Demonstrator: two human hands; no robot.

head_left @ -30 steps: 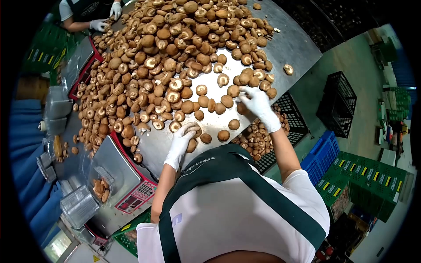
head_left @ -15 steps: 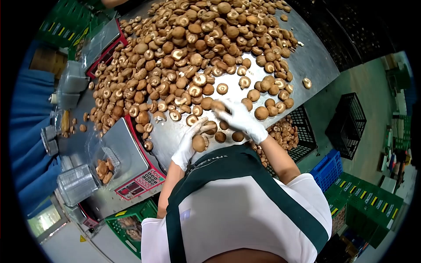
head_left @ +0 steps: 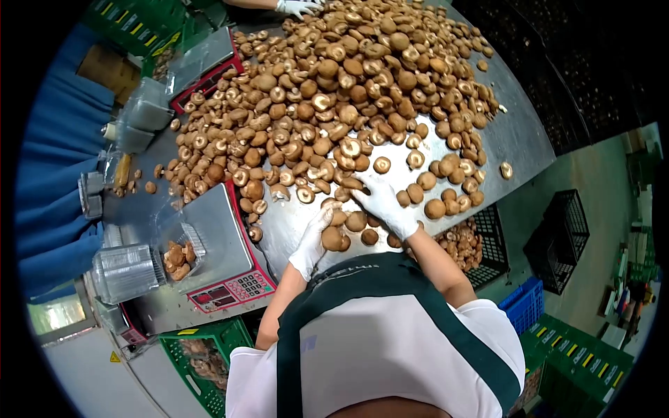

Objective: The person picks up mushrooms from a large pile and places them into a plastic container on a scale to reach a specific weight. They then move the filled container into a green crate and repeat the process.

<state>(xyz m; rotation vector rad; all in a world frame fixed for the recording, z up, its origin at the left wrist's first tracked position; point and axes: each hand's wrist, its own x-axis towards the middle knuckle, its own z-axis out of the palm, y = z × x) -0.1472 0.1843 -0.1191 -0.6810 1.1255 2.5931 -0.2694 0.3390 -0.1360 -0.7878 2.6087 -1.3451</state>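
My left hand (head_left: 311,242), in a white glove, is closed around a couple of shiitake mushrooms (head_left: 333,239) just above the metal table (head_left: 286,230). My right hand (head_left: 385,206), gloved too, reaches toward the pile's near edge, with thumb and fingertips on a brown mushroom cap (head_left: 350,183). Between my hands and close to my apron lie several loose caps (head_left: 356,221). Beyond them spreads a large heap of shiitake (head_left: 327,90), some stem side up. A small group of mushrooms (head_left: 435,208) sits right of my right hand.
A red scale (head_left: 244,285) at left carries a clear punnet holding mushrooms (head_left: 179,260). Empty clear punnets (head_left: 125,273) stack beside it. Below the table are a black crate of mushrooms (head_left: 491,244) and a green crate (head_left: 202,369). Another person's gloved hand (head_left: 300,8) touches the heap's far side.
The view has shifted, so the table sits further right and lower. My right hand's fingers, blurred before, now rest on a cap. Another person's hand has come into view at the top.
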